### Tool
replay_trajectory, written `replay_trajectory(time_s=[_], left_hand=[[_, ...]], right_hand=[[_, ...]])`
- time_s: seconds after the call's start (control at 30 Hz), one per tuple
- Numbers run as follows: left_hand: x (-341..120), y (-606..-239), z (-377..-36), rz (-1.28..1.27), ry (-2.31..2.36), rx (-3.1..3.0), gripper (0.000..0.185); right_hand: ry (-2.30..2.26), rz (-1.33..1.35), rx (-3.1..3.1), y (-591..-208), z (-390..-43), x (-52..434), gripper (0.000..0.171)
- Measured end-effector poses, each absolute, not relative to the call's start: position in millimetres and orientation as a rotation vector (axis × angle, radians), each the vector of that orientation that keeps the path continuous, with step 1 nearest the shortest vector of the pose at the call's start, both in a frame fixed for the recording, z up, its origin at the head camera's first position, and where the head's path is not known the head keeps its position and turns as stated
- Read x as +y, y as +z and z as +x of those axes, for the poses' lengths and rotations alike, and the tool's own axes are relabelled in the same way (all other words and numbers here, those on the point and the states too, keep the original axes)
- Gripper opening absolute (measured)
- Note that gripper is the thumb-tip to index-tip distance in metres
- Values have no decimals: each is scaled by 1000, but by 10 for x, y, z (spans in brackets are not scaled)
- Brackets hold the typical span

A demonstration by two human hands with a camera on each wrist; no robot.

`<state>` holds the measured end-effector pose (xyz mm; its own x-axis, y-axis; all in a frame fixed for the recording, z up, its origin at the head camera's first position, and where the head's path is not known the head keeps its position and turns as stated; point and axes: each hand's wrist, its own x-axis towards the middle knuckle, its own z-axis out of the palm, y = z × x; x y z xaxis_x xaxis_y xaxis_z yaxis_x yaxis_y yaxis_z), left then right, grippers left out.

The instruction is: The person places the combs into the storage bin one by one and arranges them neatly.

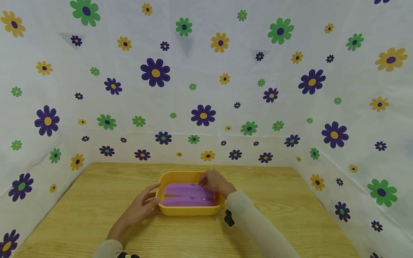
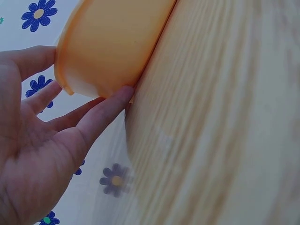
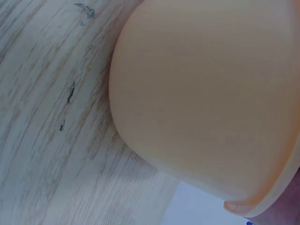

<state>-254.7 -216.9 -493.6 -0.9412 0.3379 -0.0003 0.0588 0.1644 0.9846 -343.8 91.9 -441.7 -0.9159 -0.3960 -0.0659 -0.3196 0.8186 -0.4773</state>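
A yellow plastic tub [image 1: 190, 211] stands on the table, with two purple combs lying lengthwise in it. The far comb [image 1: 185, 190] is partly covered at its right end by my right hand [image 1: 215, 182], whose curled fingers pinch it there. Along the near wall lies the near comb [image 1: 188, 202]. My left hand [image 1: 143, 205] is at the tub's left end. Its extended fingers and thumb [image 2: 107, 111] touch the rim and outer side in the left wrist view. In the right wrist view the tub's outer wall [image 3: 201, 93] hides almost all of the hand.
The wood-grain table [image 1: 277, 200] extends to both sides of the tub. A white sheet [image 1: 129, 100] with printed flowers rises behind it and along its left and right edges. A dark band [image 1: 229, 218] sits at the right sleeve.
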Motion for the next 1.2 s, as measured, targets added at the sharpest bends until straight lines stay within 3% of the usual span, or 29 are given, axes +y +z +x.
replay_trajectory(time_s=[0.47,0.93,1.2], left_hand=[[-2159,-4960,-2537,411,1863,2202,63],[-2185,-4937,-2534,430,1859,2224,64],[-2199,-4887,-2533,404,1812,2283,61]], right_hand=[[-706,-595,2832,-4459,-3424,964,23],[-773,-615,2895,-4319,-3315,1063,43],[-854,-659,3035,-4202,-3205,1142,29]])
